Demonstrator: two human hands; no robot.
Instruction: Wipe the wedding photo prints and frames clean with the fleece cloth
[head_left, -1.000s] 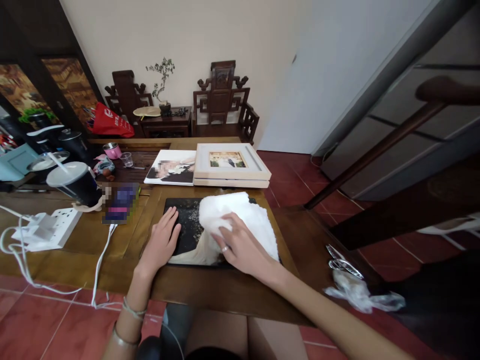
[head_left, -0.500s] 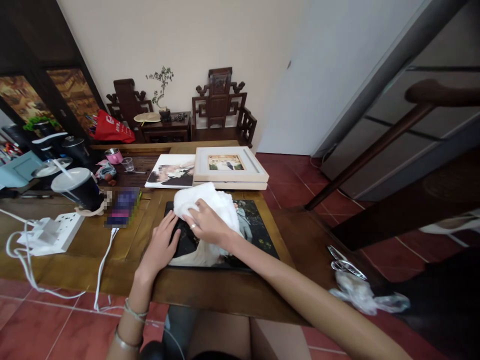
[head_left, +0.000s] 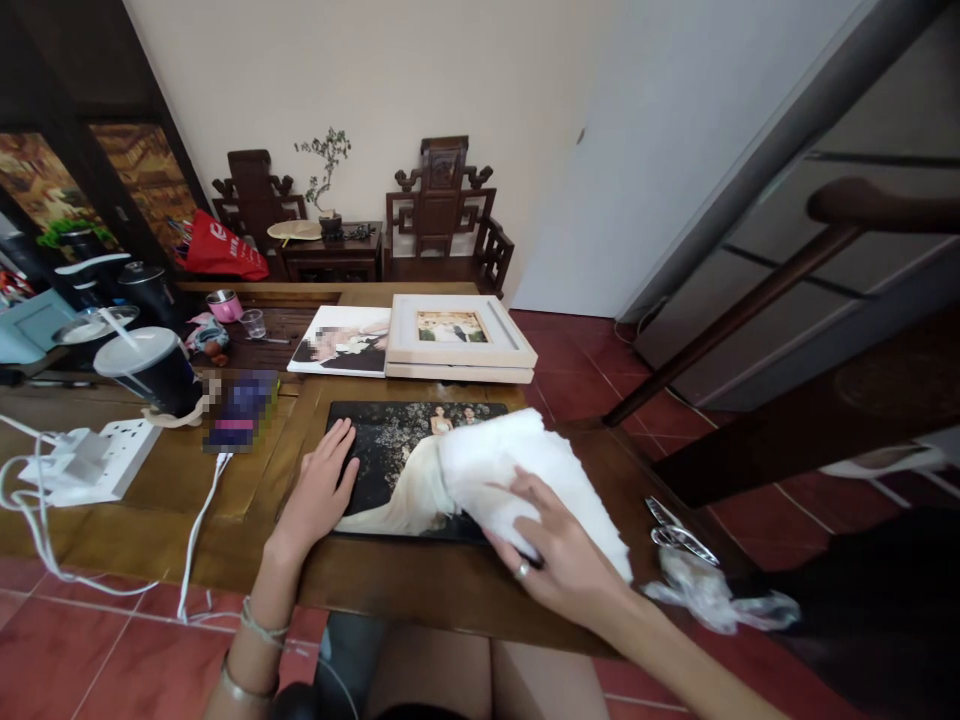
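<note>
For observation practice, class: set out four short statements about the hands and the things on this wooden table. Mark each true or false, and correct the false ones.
1. The right hand rests on a white cloth at the right end of the dark photo print. True.
2. The left hand lifts the print off the table. False: it lies flat, grip open, on the print's left edge, and the print lies flat.
3. A light wooden frame lies on the table beyond the print. True.
4. The scissors lie beside the power strip. False: they lie on the far right, by a crumpled plastic bag.
</note>
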